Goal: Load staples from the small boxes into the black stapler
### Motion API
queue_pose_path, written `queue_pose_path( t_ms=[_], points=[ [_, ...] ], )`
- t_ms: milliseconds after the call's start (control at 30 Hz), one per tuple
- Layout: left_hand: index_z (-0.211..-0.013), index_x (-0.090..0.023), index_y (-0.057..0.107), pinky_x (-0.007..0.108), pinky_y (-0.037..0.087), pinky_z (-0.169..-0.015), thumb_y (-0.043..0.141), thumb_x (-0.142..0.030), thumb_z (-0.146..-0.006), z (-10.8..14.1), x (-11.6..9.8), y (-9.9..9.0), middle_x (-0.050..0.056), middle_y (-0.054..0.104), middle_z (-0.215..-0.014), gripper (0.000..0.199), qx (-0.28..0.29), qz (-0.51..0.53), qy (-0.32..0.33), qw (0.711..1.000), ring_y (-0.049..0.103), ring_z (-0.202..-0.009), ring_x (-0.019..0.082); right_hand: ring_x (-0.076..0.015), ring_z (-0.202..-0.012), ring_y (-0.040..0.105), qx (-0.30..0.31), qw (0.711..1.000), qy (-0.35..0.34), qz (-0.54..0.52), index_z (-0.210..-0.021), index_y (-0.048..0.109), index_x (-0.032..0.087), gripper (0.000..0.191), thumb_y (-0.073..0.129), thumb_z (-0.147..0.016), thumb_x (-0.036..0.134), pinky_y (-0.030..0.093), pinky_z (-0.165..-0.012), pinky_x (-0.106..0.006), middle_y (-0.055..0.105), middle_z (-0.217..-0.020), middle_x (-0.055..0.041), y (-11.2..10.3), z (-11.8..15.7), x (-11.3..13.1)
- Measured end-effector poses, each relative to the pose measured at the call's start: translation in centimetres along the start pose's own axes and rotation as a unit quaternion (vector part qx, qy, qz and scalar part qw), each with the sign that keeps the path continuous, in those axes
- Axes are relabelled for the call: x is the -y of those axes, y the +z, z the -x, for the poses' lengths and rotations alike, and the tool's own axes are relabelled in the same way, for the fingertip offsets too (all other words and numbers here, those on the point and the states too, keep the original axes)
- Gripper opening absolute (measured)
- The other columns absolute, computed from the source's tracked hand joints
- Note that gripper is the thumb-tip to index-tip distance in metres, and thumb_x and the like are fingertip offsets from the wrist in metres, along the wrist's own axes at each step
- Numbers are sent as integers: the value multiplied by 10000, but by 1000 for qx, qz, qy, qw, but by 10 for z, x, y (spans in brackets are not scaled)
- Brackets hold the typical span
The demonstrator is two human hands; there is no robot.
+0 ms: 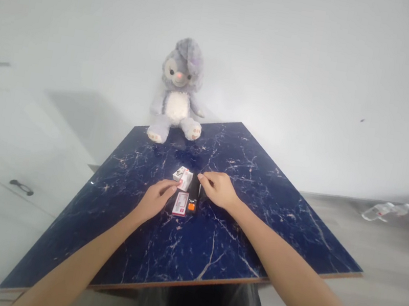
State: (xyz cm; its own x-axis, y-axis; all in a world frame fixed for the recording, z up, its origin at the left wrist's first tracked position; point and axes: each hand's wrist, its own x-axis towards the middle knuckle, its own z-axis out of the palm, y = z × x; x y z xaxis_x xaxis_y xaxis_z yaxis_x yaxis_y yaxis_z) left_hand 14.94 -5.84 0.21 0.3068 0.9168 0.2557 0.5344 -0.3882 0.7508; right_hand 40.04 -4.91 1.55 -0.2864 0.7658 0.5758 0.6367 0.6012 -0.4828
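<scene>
My left hand (158,198) reaches in from the left, fingers bent and fingertips at the red corner of a small white box (185,181), which it appears to pinch. Another small white box (178,172) with a dark print lies just behind that one. Nearer to me is a flat white box with a red border (180,204). To its right lies a long, narrow black object (195,187) with an orange square at its near end. My right hand (219,189) is closed, with thumb and forefinger against the far right end of this black object; its other fingers are curled under.
A grey plush toy (178,105) sits at the far edge of the blue marble-patterned table (235,251), against a white wall. Clear plastic bottles (377,211) lie on the floor at right. A dark handle (21,187) is on the white surface at left.
</scene>
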Motion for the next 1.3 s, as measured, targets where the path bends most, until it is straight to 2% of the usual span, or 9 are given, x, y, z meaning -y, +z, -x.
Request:
queue_pose_path(
  t_ms=[100, 300, 367, 500, 600, 733, 833, 1000, 1300],
  points=[
    [-1040, -205, 694, 374, 530, -878, 619, -459, -880, 0, 3, 0, 74, 729, -1072, 310, -29, 45, -37, 998, 691, -927, 229, -105, -546, 418, 4, 1000, 3, 2, -585, 425, 179, 480, 368, -1023, 368, 296, -610, -244, 475, -571, 17, 0, 0, -1],
    [-884, -192, 649, 333, 517, -838, 648, -416, -846, 1, 0, -4, 39, 717, -912, 227, -91, 85, -29, 992, 673, -861, 202, -100, -541, 408, 2, 1000, -3, -3, -587, 401, 181, 468, 395, -1017, 367, 292, -611, -243, 442, -565, 32, 0, 0, -4],
    [-851, -189, 632, 312, 508, -797, 636, -387, -849, 4, -4, -5, 29, 699, -875, 198, -61, 86, -8, 994, 655, -820, 186, -98, -535, 400, 1, 1000, -7, -6, -589, 380, 182, 469, 400, -1017, 370, 291, -610, -243, 428, -563, 35, 0, 0, -5],
    [-763, -184, 589, 272, 450, -673, 606, -329, -867, 12, -13, -6, -9, 626, -719, 179, 65, 8, 40, 997, 574, -668, 143, -94, -533, 396, 2, 1000, -14, -4, -595, 375, 180, 461, 404, -1019, 358, 292, -607, -240, 422, -564, 37, 2, 0, -6],
    [-721, -184, 549, 263, 409, -630, 595, -302, -875, 15, -18, -6, -27, 557, -664, 199, 84, -49, 82, 992, 507, -612, 124, -95, -538, 405, 4, 1000, -20, 1, -593, 392, 179, 460, 408, -1019, 351, 296, -607, -241, 438, -568, 32, 3, 0, -7],
    [-900, -194, 581, 335, 472, -809, 622, -335, -856, 15, -21, -10, 57, 625, -997, 153, 57, -50, 186, 980, 586, -890, 191, -99, -540, 409, 7, 1000, -26, 1, -592, 404, 181, 464, 416, -1019, 360, 298, -606, -243, 459, -566, 27, 4, 0, -7],
    [-1040, -218, 585, 444, 417, -1019, 712, -352, -785, 14, -22, -11, 107, 550, -1325, 315, 88, -91, 237, 963, 512, -1200, 276, -99, -531, 408, 14, 1000, -25, 1, -588, 409, 181, 467, 415, -1019, 361, 297, -600, -244, 456, -557, 26, 4, 0, -6],
    [-1095, -242, 581, 460, 421, -1046, 721, -362, -807, 14, -19, -8, 94, 558, -1348, 342, 121, -124, 217, 961, 499, -1239, 275, -102, -546, 420, 20, 1000, -25, 2, -594, 421, 179, 462, 409, -1021, 357, 303, -612, -241, 472, -571, 21, 3, 0, -5],
    [-1489, -270, 363, 532, 367, -1124, 787, -383, -749, 12, -7, -5, 120, 468, -1421, 861, 142, -133, 133, 972, 375, -1347, 326, -107, -564, 439, 22, 1000, -11, 18, -599, 431, 178, 454, 410, -1021, 344, 300, -633, -239, 501, -586, 14, 1, 0, -3]
  ],
)
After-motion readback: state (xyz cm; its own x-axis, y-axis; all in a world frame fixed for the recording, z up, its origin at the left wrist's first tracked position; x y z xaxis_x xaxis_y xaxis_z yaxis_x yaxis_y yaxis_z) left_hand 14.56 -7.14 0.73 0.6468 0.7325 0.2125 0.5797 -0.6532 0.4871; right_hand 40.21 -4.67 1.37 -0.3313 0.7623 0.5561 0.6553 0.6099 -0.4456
